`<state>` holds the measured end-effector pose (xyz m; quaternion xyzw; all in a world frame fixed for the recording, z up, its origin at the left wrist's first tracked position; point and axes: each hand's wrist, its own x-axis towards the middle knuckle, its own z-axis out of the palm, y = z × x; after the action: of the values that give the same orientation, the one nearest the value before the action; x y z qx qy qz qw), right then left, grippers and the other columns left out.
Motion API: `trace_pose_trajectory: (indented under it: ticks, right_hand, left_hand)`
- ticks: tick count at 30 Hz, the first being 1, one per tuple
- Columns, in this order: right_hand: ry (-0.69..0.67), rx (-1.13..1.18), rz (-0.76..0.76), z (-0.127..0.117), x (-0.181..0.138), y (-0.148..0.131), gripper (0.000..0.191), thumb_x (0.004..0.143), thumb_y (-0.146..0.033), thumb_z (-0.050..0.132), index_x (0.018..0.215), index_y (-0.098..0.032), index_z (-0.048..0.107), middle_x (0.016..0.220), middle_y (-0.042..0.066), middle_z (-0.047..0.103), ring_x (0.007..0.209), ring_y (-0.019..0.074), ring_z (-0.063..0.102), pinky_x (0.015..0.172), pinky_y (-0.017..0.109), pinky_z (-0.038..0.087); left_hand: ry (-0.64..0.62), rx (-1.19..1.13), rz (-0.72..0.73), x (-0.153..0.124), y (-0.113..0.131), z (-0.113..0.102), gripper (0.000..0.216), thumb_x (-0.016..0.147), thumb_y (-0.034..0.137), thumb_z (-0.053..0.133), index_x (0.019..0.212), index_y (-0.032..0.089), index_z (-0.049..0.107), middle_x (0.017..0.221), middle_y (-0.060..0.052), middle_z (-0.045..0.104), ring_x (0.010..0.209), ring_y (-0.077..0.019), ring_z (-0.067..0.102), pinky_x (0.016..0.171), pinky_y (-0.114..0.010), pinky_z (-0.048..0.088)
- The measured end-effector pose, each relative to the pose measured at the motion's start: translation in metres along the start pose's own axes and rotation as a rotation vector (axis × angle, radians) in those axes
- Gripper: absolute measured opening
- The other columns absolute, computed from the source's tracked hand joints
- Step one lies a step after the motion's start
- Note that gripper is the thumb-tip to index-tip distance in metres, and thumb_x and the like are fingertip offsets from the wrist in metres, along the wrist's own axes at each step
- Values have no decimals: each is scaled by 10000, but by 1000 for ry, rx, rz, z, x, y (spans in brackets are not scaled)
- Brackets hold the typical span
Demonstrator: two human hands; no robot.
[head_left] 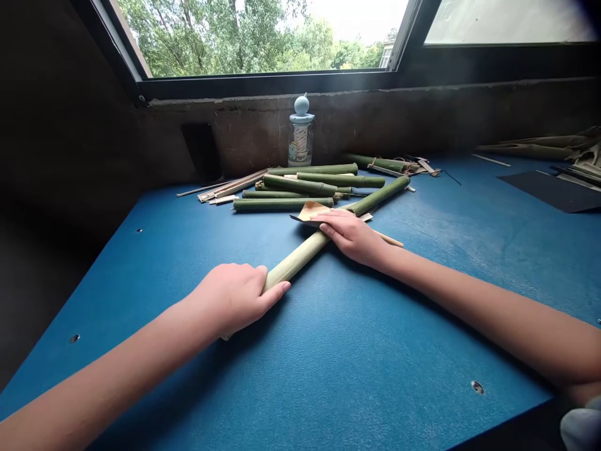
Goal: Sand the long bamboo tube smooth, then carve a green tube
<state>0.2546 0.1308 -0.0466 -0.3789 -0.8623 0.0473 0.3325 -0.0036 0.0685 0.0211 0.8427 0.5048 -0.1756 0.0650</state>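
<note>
A pale, scraped bamboo stick (298,258) lies slantwise over the middle of the table, its near end wrapped by the fingers of my left hand (237,297). Farther along the same stick, my right hand (352,237) presses a piece of sandpaper (310,212) over the top of it. The sandpaper has a tan back and a dark face, and one edge curls up past my fingertips. Beyond my right hand, a green bamboo piece (382,195) continues in nearly the same line; my hand hides where the two meet. A thin wooden stick (389,239) pokes out beside my right wrist.
Several green bamboo lengths (286,205) are piled at the back of the blue table (357,351). Behind them stands a clear bottle (300,141) with a light blue lid. A dark flat sheet (544,190) and more bamboo scraps (530,149) lie at the right.
</note>
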Motion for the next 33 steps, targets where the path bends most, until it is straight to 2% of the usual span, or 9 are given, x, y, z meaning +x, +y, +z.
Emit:
trace_pose_trajectory:
  ticks: [3,8,11,15,17,22,24,29,33]
  right_hand:
    - [18,-6,35,-1,-3,-4,332,1003,-276,428,1224,-180,657,1232,109,688,1206,262,595,1067,512,440]
    - [-103,102,-207,7,-14,-46,347,1007,-239,418,1290,-167,604,1340,105,627,1324,226,507,1128,455,401]
    - [-71,84,-173,3,-6,-23,333,998,-232,429,1263,-178,622,1294,105,655,1262,235,560,1088,458,436]
    - [29,13,86,-6,3,16,331,992,-269,432,1167,-135,679,1164,144,708,1122,282,642,985,488,498]
    - [43,22,90,-6,-1,8,333,995,-274,430,1173,-141,678,1191,141,699,1158,280,625,1017,496,479]
    - [-117,167,-181,6,-11,-38,347,1006,-241,419,1297,-204,604,1341,95,627,1320,213,512,1136,459,390]
    - [-107,159,-183,4,-6,-29,344,1003,-237,419,1282,-200,616,1317,98,643,1295,217,536,1119,453,410]
    - [15,24,38,-8,2,14,338,989,-241,431,1242,-197,652,1257,99,678,1221,260,596,1061,492,454]
    - [-98,78,-60,1,-11,-29,354,999,-241,431,1302,-195,608,1368,102,607,1372,258,461,1144,508,366]
  left_hand:
    - [9,4,2,0,1,0,694,921,671,140,855,206,650,765,-112,709,681,-297,659,583,-358,408]
    - [27,15,0,0,0,3,668,931,651,154,845,199,638,759,-121,703,722,-316,669,609,-368,409]
    - [14,7,1,0,0,1,673,928,656,146,835,203,635,761,-115,702,700,-302,662,589,-361,397]
    - [9,-8,1,-1,0,-2,681,919,673,148,835,207,637,757,-107,702,663,-285,647,567,-353,390]
    - [16,-12,-2,-1,1,-2,677,918,673,158,837,207,642,753,-108,703,666,-287,649,572,-352,395]
    - [29,-8,-10,-1,2,0,656,926,655,183,812,200,642,736,-114,696,692,-296,660,586,-351,393]
    - [26,-4,-11,-1,1,-1,653,927,655,178,802,204,633,723,-108,691,672,-286,653,568,-346,378]
    - [25,7,-4,-1,3,-3,631,930,651,177,769,216,605,699,-86,682,601,-253,625,518,-329,333]
    - [54,16,-7,-3,5,0,643,930,641,185,769,202,627,697,-109,688,639,-286,649,543,-345,353]
